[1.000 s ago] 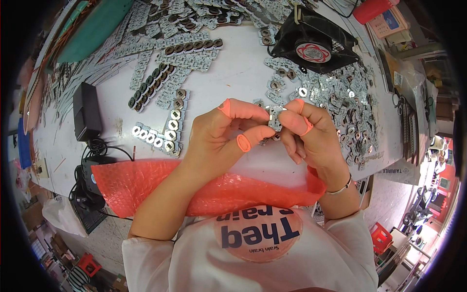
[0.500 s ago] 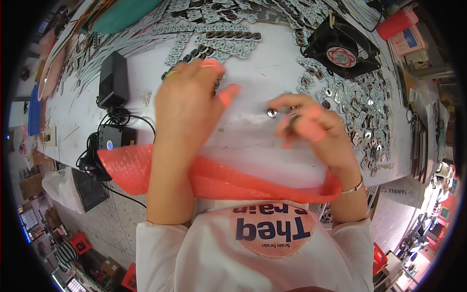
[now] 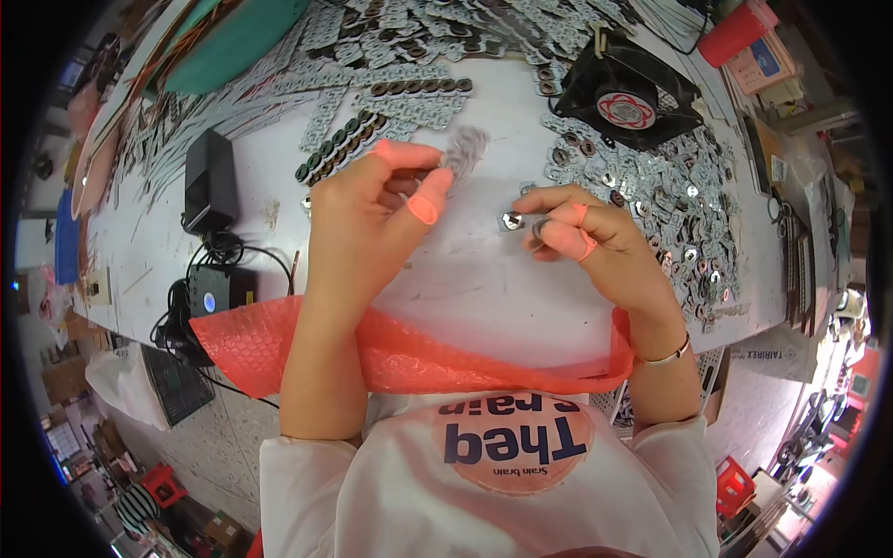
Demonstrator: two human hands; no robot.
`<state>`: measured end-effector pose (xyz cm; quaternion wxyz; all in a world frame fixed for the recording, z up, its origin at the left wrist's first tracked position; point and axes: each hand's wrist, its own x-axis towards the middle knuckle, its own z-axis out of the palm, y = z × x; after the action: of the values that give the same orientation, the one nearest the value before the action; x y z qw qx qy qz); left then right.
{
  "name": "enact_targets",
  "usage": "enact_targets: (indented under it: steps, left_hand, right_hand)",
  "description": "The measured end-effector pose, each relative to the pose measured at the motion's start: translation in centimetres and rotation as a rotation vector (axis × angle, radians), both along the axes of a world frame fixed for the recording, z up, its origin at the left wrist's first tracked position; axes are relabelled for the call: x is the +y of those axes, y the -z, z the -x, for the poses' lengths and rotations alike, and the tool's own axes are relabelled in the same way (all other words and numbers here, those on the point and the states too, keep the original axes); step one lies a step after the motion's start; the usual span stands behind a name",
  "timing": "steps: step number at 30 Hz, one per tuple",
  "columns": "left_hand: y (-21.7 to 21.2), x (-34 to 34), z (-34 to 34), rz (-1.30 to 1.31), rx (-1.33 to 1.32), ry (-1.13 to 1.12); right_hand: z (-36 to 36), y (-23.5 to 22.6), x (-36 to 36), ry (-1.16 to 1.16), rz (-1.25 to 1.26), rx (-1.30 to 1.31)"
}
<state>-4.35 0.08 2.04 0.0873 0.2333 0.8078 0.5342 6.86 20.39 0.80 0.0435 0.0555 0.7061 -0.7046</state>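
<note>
My left hand point(image 3: 367, 200), with pink-orange finger covers, pinches a small grey metal plate point(image 3: 465, 153) between thumb and forefinger; motion smears its outline. To the right, my right hand point(image 3: 600, 237) is closed, its thumb and fingers on a small metal part with a shiny round middle point(image 3: 512, 220). Just beyond my left hand lies a slanted strip of plates with dark rings point(image 3: 339, 149). A second ringed strip point(image 3: 421, 86) lies farther back. Loose metal parts point(image 3: 688, 219) are heaped to the right of my right hand.
A black fan point(image 3: 628, 98) stands at the back right, a red cup point(image 3: 738, 33) beyond it. Black power boxes point(image 3: 209, 181) and cables sit at the left. Red bubble wrap point(image 3: 419, 358) lines the near table edge under my forearms. A green basin point(image 3: 233, 46) is far left.
My left hand has drawn back from the ringed strip and now holds a grey metal plate out to the right. My right hand stays near its place, still with the shiny-centred part.
</note>
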Motion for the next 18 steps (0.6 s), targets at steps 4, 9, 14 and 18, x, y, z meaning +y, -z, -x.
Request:
enact_targets:
  steps: [4,9,14,18]
  left_hand:
    - [1.7,1.6,-0.9,-0.631,-0.315,-0.033]
    - [1.7,2.6,-1.6,-0.728,-0.612,0.052]
    - [0.9,2.0,-0.2,-0.005,0.465,0.173]
    - [1.7,1.8,-0.6,0.237,0.635,0.314]
  right_hand:
    - [-0.2,0.6,-0.3,-0.051,0.098,0.105]
    - [0.1,0.3,1.3,0.01,-0.137,0.128]
    - [0.1,0.4,0.9,0.124,-0.716,0.398]
    - [0.1,0.4,-0.1,0.062,-0.6,0.381]
